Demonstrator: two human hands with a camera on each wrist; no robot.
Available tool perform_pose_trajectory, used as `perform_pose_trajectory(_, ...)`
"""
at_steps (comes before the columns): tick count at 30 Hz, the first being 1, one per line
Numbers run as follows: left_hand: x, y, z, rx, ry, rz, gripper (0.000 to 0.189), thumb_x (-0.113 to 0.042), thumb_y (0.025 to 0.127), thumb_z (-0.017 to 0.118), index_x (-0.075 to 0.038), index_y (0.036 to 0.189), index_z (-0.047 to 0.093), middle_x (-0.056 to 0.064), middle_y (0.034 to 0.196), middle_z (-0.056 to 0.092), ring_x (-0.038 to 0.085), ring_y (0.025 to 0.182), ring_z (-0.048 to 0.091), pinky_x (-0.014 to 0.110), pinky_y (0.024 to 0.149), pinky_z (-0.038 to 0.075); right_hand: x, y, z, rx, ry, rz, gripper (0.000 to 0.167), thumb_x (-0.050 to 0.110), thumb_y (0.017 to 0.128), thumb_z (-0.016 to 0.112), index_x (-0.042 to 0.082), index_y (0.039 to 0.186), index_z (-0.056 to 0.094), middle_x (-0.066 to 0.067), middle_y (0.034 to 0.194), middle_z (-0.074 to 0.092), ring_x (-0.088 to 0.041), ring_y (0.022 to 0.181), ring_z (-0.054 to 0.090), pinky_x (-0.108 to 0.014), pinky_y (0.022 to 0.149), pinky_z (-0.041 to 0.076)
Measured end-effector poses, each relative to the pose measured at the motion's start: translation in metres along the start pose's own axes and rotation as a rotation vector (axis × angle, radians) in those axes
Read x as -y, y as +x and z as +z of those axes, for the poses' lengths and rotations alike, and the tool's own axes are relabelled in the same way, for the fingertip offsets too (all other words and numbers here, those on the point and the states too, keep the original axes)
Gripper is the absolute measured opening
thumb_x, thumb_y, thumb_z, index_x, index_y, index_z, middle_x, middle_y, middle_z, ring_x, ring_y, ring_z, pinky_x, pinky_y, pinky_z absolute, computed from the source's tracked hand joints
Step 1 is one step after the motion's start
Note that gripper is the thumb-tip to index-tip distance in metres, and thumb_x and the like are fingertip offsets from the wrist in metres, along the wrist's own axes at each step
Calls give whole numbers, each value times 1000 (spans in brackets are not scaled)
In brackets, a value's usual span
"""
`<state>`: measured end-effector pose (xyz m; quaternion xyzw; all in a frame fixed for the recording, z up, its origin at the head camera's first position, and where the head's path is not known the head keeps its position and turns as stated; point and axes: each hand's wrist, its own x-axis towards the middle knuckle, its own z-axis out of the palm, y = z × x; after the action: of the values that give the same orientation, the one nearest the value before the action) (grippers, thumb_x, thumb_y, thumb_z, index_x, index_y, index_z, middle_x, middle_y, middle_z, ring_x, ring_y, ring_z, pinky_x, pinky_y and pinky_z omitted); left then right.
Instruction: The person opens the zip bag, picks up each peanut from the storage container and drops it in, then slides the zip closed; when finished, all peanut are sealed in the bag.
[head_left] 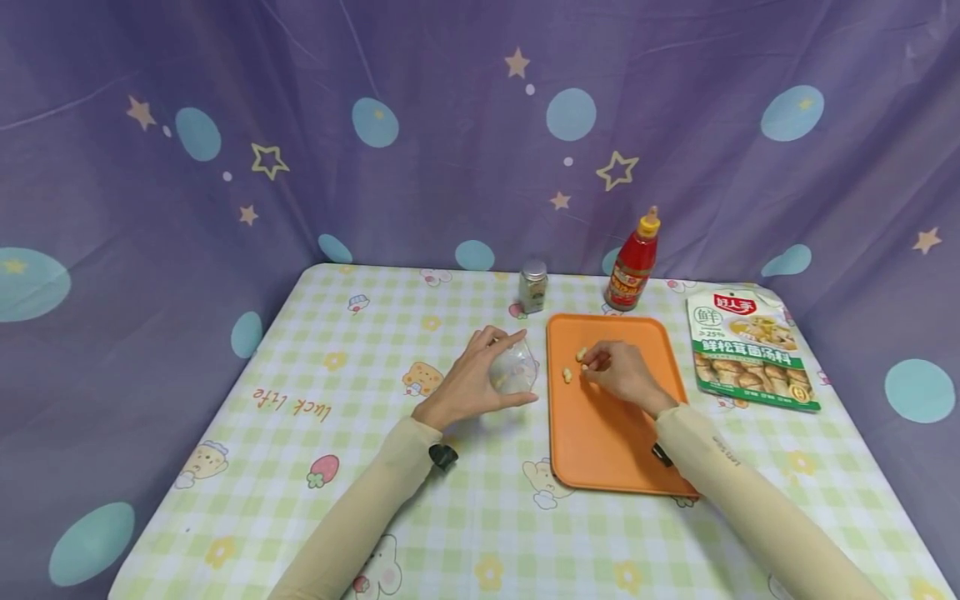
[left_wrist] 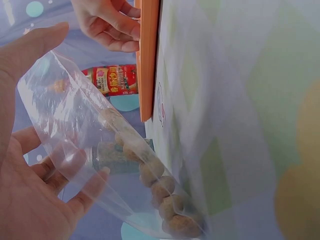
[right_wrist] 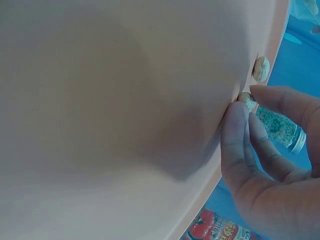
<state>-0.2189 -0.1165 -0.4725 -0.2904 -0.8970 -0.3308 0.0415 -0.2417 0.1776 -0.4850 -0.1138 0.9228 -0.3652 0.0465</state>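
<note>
Left hand, centre of the frame: fingers spread wide and curled about a clear container; bag or bowl, cannot tell. Tan pieces lie along its bottom. Advised: a light, steady hold, close to the tray, with no tilt that could spill them.

Right hand, right of centre: thumb and fingertips nearly closed, pinching one nut-like piece at the orange tray. A loose piece lies near the tray's left rim. Advised: pinch its middle gently; lift without brushing the loose one.

Beyond, upper centre, a jar and red bottle stand on the worktop.
</note>
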Motion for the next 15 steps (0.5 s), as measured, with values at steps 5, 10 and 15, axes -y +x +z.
perform_pose_trajectory(5, -1, 0, 0, 1, -1, -6, 99, -59, 79, 86, -30, 161, 41, 3, 133, 50, 15, 120, 47, 39, 102, 49, 2, -2, 2, 17, 11, -17, 11, 6, 92, 74, 2, 102, 75, -12, 93, 76, -19, 80, 69, -31, 71, 52)
perform_pose_trajectory(10, -1, 0, 1, -1, 8, 4, 99, -59, 79, 86, -29, 161, 41, 2, 133, 50, 14, 120, 46, 39, 103, 49, 4, -3, 5, 15, 19, -32, 10, 5, 91, 75, 2, 100, 76, -12, 91, 76, -17, 79, 70, -28, 70, 53)
perform_pose_trajectory(15, -1, 0, 2, -3, 13, 9, 99, -59, 78, 87, -29, 161, 41, -3, 132, 49, 13, 121, 46, 39, 104, 50, 6, -6, 7, 16, 14, -41, 10, 4, 90, 76, 3, 100, 76, -11, 90, 76, -17, 79, 70, -30, 73, 54)
